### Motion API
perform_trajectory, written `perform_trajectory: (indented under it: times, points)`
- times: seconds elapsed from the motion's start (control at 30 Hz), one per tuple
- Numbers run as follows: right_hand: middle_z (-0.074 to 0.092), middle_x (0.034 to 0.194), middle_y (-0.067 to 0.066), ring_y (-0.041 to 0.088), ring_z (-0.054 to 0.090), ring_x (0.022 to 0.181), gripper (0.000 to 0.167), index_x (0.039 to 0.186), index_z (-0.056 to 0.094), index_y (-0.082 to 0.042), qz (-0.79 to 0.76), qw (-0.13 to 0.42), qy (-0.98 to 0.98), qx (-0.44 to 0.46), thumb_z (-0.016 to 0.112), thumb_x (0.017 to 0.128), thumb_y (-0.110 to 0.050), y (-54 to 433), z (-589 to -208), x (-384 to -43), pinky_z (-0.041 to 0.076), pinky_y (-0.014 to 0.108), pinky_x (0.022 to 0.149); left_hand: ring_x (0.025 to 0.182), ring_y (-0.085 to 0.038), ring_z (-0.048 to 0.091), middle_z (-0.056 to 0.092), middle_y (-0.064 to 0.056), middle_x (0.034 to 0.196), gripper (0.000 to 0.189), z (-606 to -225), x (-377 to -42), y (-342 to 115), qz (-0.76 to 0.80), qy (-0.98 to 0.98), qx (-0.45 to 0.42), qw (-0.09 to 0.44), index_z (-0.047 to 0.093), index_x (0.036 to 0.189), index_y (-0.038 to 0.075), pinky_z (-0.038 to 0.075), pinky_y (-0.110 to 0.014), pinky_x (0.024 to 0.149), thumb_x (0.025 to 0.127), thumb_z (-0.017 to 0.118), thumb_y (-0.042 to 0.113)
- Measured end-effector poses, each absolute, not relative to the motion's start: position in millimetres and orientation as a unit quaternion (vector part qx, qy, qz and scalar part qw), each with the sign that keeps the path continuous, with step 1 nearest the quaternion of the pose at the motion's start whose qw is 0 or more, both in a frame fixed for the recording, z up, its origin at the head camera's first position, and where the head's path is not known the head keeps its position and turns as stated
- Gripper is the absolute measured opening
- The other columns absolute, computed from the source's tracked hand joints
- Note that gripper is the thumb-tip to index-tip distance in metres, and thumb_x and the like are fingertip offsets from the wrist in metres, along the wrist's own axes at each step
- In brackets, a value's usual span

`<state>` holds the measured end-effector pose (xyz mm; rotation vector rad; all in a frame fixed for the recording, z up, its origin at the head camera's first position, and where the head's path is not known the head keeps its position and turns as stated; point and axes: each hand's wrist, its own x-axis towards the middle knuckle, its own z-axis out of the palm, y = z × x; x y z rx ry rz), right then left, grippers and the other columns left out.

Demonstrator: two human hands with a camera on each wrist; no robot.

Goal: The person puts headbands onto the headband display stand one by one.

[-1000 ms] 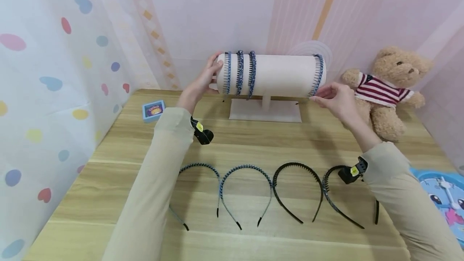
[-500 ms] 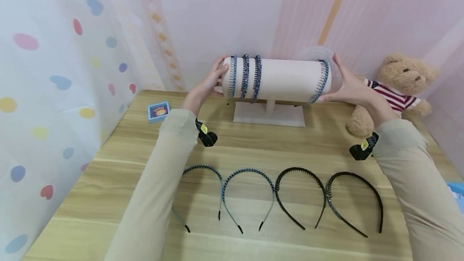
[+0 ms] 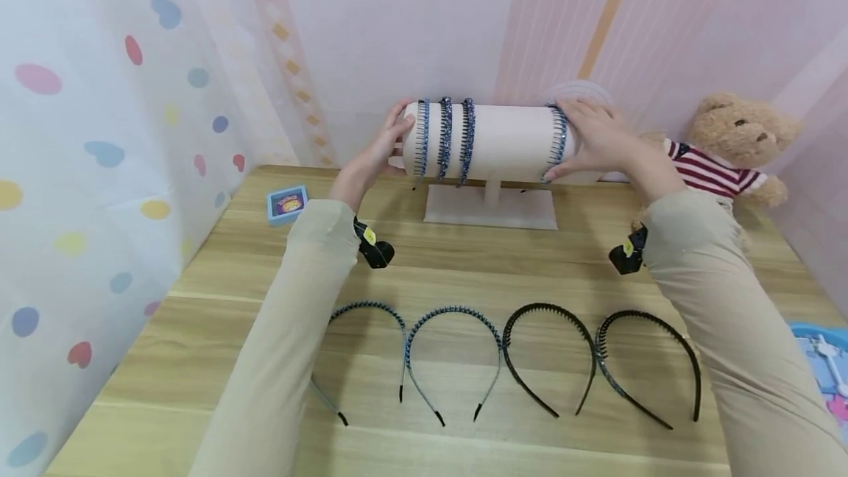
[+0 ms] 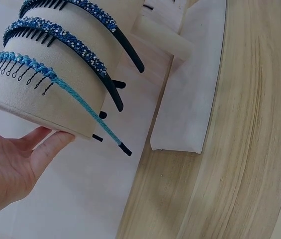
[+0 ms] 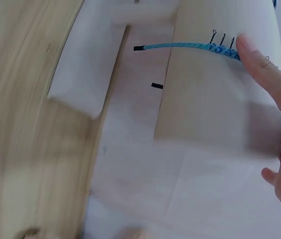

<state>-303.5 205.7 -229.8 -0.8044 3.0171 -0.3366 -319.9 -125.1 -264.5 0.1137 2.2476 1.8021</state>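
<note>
A white padded headband stand (image 3: 510,142) has a roll held level above a flat base (image 3: 457,206). My left hand (image 3: 374,157) grips the roll's left end, with the thumb below the rim in the left wrist view. Beside it sit a blue braided headband (image 4: 70,89) and two sparkly dark blue ones, such as the glitter headband (image 4: 65,37). Near the right end, my right hand (image 3: 596,140) grips another blue headband (image 5: 185,45). Its thumb presses the front while the fingers reach over the top; the fingertips behind the roll are hidden.
Several headbands lie in a row on the wooden table (image 3: 464,267), including a blue one (image 3: 453,309) and a black one (image 3: 546,308). A teddy bear (image 3: 722,146) sits at the right. A small blue box (image 3: 287,205) stands left, and a blue toy clock (image 3: 821,359) lies right.
My right hand has gone from the headband's lower end to spanning it over the top. That headband has shifted left along the roll. The left hand keeps its hold.
</note>
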Motion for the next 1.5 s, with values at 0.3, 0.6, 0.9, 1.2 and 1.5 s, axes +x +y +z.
perform_trajectory:
  times: [0.3, 0.6, 0.9, 1.2, 1.5]
  points:
    - [0.013, 0.151, 0.022, 0.038, 0.007, 0.14, 0.116, 0.146, 0.008, -0.002, -0.06, 0.02, 0.96, -0.274, 0.076, 0.066, -0.051, 166.6, -218.1, -313.6, 0.003, 0.06, 0.111, 0.125, -0.033, 0.036, 0.03, -0.01, 0.142, 0.049, -262.4, -321.2, -121.5, 0.628, 0.766, 0.044, 0.132, 0.01, 0.141, 0.045, 0.037, -0.057, 0.097, 0.096, 0.029, 0.046]
    - [0.013, 0.152, 0.019, 0.038, 0.009, 0.14, 0.118, 0.147, 0.005, -0.004, -0.048, 0.039, 0.957, -0.283, 0.074, 0.066, -0.055, 146.1, -216.6, -320.1, 0.001, 0.058, 0.111, 0.124, -0.033, 0.037, 0.031, -0.01, 0.142, 0.049, -262.8, -320.7, -115.3, 0.621, 0.771, 0.05, 0.135, 0.01, 0.141, 0.045, 0.038, -0.055, 0.097, 0.096, 0.029, 0.047]
    - [0.004, 0.153, 0.017, 0.038, 0.002, 0.14, 0.124, 0.147, -0.003, -0.006, -0.066, 0.033, 0.958, -0.277, 0.075, 0.064, -0.054, 149.6, -220.5, -315.0, -0.003, 0.056, 0.112, 0.123, -0.032, 0.037, 0.032, -0.01, 0.141, 0.049, -265.7, -321.8, -112.8, 0.622, 0.769, 0.051, 0.138, 0.01, 0.141, 0.045, 0.037, -0.056, 0.097, 0.096, 0.029, 0.047]
    - [-0.007, 0.152, 0.021, 0.041, -0.001, 0.139, 0.134, 0.145, -0.013, -0.007, -0.205, -0.013, 0.948, -0.244, 0.084, 0.059, -0.039, 211.5, -229.4, -295.5, 0.003, 0.061, 0.11, 0.121, -0.032, 0.036, 0.031, -0.01, 0.141, 0.049, -259.7, -321.6, -122.8, 0.62, 0.773, 0.047, 0.126, 0.009, 0.141, 0.045, 0.038, -0.056, 0.096, 0.096, 0.028, 0.047]
    - [0.041, 0.13, 0.034, 0.047, 0.042, 0.117, 0.09, 0.133, 0.034, 0.01, -0.151, 0.143, 0.946, -0.248, 0.077, 0.069, -0.037, 277.0, -283.4, -250.0, 0.035, 0.058, 0.098, 0.121, -0.031, 0.036, 0.03, -0.01, 0.142, 0.049, -260.2, -322.6, -129.3, 0.617, 0.776, 0.035, 0.128, 0.008, 0.141, 0.046, 0.037, -0.055, 0.097, 0.096, 0.027, 0.048]
